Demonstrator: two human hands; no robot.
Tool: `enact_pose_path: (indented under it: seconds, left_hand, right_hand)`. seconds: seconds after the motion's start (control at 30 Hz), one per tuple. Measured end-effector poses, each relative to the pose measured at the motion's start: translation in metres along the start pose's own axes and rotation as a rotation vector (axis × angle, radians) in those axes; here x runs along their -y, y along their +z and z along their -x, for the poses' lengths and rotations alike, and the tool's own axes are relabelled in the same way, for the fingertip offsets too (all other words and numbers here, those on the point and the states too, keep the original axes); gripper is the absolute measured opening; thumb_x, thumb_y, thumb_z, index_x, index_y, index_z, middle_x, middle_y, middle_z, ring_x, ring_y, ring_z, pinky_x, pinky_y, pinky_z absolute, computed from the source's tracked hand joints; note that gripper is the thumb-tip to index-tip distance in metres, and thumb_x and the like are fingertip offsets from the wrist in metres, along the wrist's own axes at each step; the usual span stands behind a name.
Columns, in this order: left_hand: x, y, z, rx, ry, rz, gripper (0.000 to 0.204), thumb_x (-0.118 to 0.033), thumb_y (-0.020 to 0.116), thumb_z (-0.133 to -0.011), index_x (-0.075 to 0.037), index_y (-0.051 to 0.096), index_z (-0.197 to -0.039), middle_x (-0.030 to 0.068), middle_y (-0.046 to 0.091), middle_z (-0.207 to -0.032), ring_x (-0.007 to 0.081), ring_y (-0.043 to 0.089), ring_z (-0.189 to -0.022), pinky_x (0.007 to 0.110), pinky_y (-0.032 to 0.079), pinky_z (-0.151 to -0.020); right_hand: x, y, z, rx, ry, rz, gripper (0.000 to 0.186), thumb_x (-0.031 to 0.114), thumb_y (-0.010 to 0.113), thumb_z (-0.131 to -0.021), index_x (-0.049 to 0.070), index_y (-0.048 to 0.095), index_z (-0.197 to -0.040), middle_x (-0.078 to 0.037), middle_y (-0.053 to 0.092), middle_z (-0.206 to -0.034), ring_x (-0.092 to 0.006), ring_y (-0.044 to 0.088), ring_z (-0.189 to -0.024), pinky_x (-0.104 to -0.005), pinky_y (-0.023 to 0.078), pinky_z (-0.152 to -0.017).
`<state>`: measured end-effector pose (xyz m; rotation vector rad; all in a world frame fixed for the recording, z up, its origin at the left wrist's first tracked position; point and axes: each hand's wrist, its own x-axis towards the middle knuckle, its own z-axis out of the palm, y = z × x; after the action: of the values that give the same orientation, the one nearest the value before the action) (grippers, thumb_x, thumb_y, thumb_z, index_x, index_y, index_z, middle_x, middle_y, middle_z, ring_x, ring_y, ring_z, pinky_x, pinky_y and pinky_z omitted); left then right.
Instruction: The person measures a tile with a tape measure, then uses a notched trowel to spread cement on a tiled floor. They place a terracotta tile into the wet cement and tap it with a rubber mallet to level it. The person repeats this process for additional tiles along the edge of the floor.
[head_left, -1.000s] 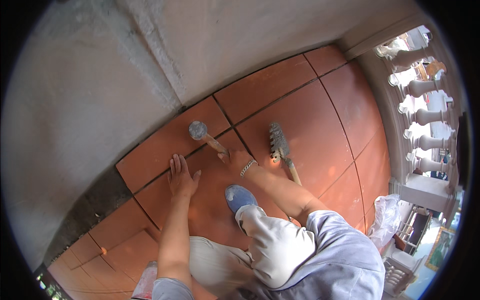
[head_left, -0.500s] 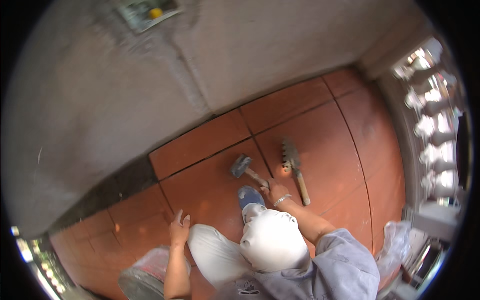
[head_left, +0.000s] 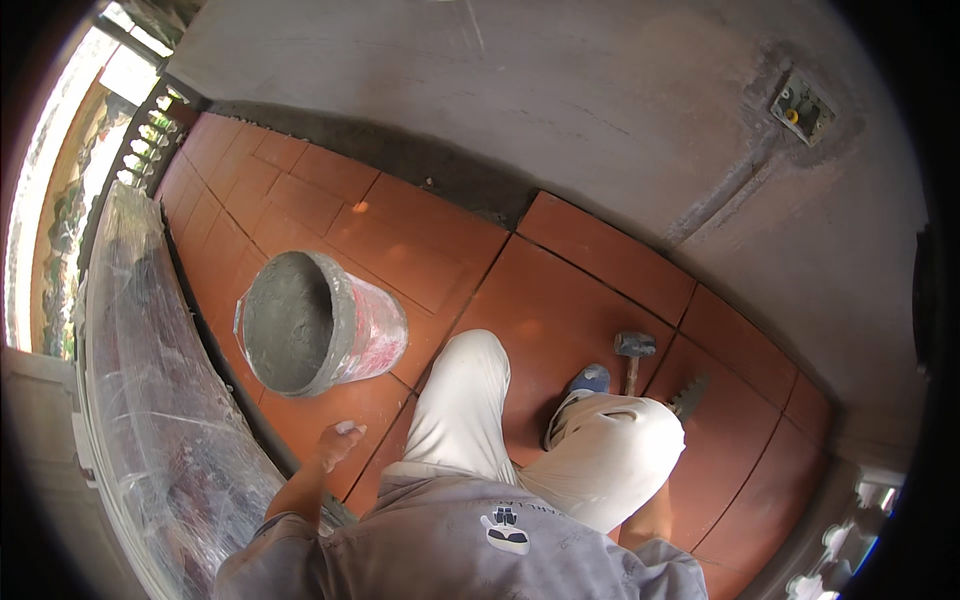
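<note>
My left hand [head_left: 340,440] is over the terracotta tiles [head_left: 440,290], its fingers loosely apart and pale at the tips, below a mortar-streaked bucket [head_left: 365,330] that lies between it and the wall. My right hand is hidden behind my raised right knee; only the forearm shows. A hammer [head_left: 634,344] with a grey head and wooden handle is by my blue shoe [head_left: 589,378], its handle end hidden by that leg. A notched trowel [head_left: 690,398] shows partly beside the same knee.
Along the rear, a plastered wall [head_left: 520,90] holds a recessed electrical box [head_left: 800,108]. An untiled dark strip [head_left: 400,150] runs at its foot. Plastic sheeting [head_left: 150,360] covers a long ledge on the left, near balusters [head_left: 150,140]; more railing is at lower right.
My view has swung left, bringing the bucket and covered ledge into view. My left hand has come off the tile by the wall to beside the bucket; my right hand has gone behind the knee.
</note>
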<state>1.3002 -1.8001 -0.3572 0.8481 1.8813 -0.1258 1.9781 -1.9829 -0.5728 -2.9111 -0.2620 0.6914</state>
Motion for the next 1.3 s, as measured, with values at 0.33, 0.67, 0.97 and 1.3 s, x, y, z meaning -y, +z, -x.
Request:
enact_pose_path:
  seconds: [0.33, 0.67, 0.97, 1.3]
  left_hand:
    - [0.001, -0.082, -0.003, -0.135, 0.414, 1.083, 0.110, -0.083, 0.047, -0.084, -0.012, 0.010, -0.160, 0.0115, 0.017, -0.166, 0.0297, 0.021, -0.150, 0.052, 0.025, -0.113]
    - [-0.011, -0.079, -0.021, -0.280, 0.346, 1.318, 0.117, -0.065, 0.077, -0.076, -0.010, 0.015, -0.159, 0.0129, 0.009, -0.166, 0.0370, 0.012, -0.152, 0.052, 0.021, -0.117]
    - [-0.019, -0.076, -0.023, -0.283, 0.444, 1.409, 0.089, -0.054, 0.079, -0.079, -0.012, 0.041, -0.148, 0.0064, 0.040, -0.153, 0.0322, 0.039, -0.138, 0.050, 0.027, -0.111]
    - [-0.037, -0.078, -0.020, -0.370, 0.357, 1.536, 0.072, -0.044, 0.077, -0.083, -0.010, 0.049, -0.140, 0.0064, 0.055, -0.139, 0.0258, 0.052, -0.125, 0.043, 0.039, -0.102]
  right_hand:
    - [0.016, -0.041, 0.005, 0.008, -0.043, 0.071, 0.046, 0.027, 0.072, -0.080, -0.001, 0.061, -0.116, -0.026, 0.063, -0.114, -0.0451, 0.059, -0.108, -0.0523, 0.048, -0.093]
    - [0.057, -0.081, 0.039, -0.038, -0.157, 0.136, 0.047, 0.029, 0.072, -0.081, -0.001, 0.061, -0.115, -0.027, 0.064, -0.112, -0.0462, 0.061, -0.105, -0.0529, 0.049, -0.091]
    - [0.130, -0.058, 0.078, -0.021, -0.421, 0.185, 0.048, 0.031, 0.072, -0.082, -0.002, 0.061, -0.115, -0.028, 0.065, -0.110, -0.0473, 0.062, -0.102, -0.0534, 0.050, -0.089]
    - [0.275, 0.056, 0.099, 0.158, -0.886, 0.226, 0.048, 0.033, 0.071, -0.082, -0.002, 0.061, -0.115, -0.029, 0.066, -0.107, -0.0484, 0.063, -0.099, -0.0540, 0.051, -0.087]
